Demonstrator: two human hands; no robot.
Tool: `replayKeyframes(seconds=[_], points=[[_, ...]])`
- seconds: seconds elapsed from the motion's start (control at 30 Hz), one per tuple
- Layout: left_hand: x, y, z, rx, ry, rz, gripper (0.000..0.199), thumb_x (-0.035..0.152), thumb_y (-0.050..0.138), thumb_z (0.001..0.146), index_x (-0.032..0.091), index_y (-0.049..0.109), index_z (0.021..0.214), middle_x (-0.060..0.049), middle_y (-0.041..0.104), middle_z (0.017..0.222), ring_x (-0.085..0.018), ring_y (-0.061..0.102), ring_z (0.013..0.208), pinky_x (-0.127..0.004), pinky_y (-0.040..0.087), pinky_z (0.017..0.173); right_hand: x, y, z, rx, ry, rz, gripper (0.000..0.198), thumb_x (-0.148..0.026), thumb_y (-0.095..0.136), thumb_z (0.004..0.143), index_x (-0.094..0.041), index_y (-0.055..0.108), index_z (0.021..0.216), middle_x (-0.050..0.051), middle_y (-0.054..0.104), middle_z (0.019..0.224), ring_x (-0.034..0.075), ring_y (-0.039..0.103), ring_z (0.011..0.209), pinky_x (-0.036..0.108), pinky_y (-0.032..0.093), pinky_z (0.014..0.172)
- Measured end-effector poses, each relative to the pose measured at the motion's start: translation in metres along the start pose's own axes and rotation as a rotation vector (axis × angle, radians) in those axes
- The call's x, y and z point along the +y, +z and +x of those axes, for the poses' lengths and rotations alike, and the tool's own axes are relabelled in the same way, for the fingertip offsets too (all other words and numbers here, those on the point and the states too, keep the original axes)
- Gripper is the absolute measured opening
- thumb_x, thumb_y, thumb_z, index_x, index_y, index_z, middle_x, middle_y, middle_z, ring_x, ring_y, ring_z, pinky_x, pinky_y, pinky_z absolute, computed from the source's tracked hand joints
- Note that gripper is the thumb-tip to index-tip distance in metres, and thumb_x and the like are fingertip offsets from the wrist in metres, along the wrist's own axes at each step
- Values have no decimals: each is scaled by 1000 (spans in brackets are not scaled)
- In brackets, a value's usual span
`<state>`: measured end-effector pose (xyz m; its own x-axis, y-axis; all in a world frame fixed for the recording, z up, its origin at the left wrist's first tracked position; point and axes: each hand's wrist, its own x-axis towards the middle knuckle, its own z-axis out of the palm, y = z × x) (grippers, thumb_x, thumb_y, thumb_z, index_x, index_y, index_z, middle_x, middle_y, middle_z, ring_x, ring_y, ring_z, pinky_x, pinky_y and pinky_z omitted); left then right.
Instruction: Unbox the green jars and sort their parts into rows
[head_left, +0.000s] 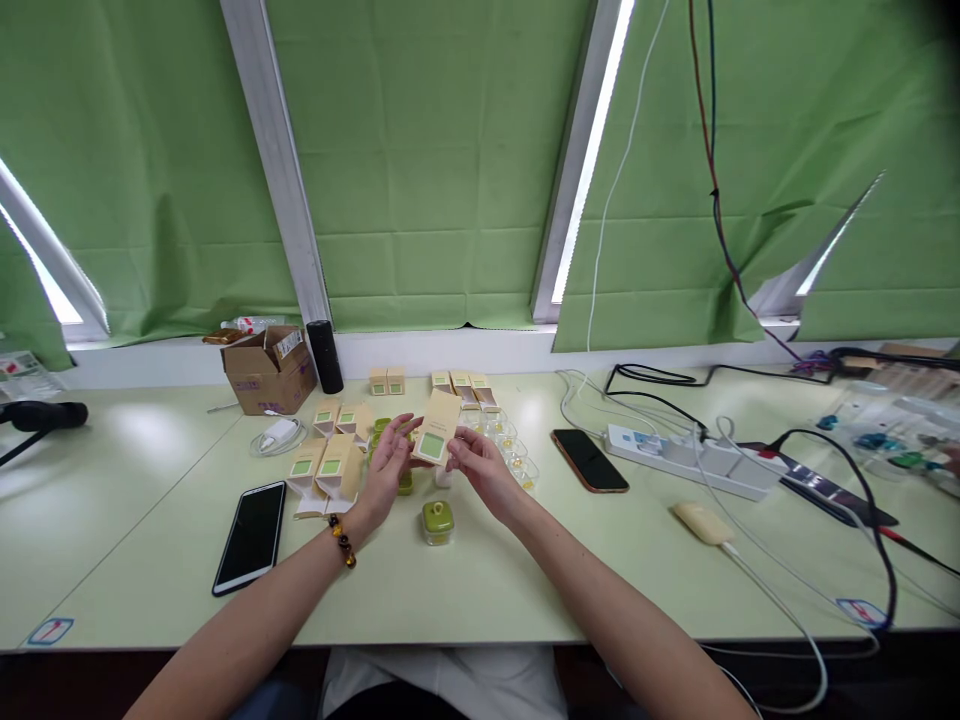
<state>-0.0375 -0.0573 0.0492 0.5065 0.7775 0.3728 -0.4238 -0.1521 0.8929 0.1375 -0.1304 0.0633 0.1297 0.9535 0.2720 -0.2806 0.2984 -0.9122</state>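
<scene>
A small cream cardboard box with a green square on its front is held up, tilted, between my two hands. My right hand pinches its right edge near the bottom. At its left side my left hand curls its fingers against the box, partly hidden behind it. Below, on the table, stands a small clear container with a green lid. More green-lidded containers show partly behind my left hand. Clear containers with yellow spots stand in rows beyond my right hand.
Opened cream boxes stand left of my hands; others stand farther back. Phones lie at left and right. A power strip with tangled cables fills the right. A brown carton and black cylinder stand back left.
</scene>
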Motion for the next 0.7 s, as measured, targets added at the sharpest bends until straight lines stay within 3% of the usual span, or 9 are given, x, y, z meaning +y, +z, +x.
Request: replayKeyframes(seconds=[0.2,0.7], points=[[2,4,-7,-84,114,136,53,40,66,97,25,50,145,-14,52,153,-27,63,124,-39,55,98,4,-3,3,66,9,30,52,-55,88,74,-22,72,111,7,77,101,20,66,84,32,51,68],[4,10,-11,-40,121,244,52,37,66,98,27,45,144,-12,48,152,-27,55,134,-41,45,111,5,4,-1,35,15,-67,56,-57,85,78,-24,62,117,7,80,102,21,71,83,34,53,71]])
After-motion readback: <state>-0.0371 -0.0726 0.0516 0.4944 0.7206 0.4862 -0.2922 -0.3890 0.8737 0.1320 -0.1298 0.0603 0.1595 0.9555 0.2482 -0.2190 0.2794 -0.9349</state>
